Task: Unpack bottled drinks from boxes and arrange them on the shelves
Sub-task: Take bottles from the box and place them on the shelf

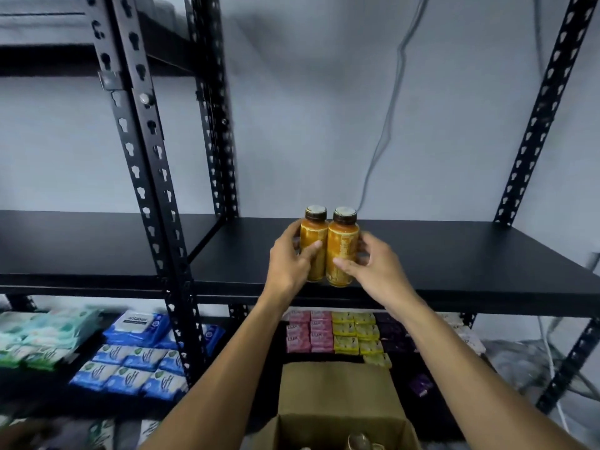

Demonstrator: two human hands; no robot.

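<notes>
Bottles first: two orange ones with dark caps, the left bottle (313,241) and the right bottle (342,246), upright and touching side by side right at the front lip of the black shelf (454,254). Can't quite tell if their bases are fully down on it or a hair above. My left hand (289,258) is wrapped round the left one, thumb across the label, and my right hand (373,264) is curled round the right one, so both are grasping mid-body

My guess on handling: full drinks, so a bit of weight each, stiff enough not to squash, but the glossy labels look slick. Round the waist seems the safe spot to hold, not the cap. This near the edge they'd want a push further back or they could tip off

Below me the open cardboard box (341,394) shows what look like more bottle tops (358,441). Lower down sit pink packs (310,332), yellow packs (355,332) and, off left, blue packs (136,362)
</notes>
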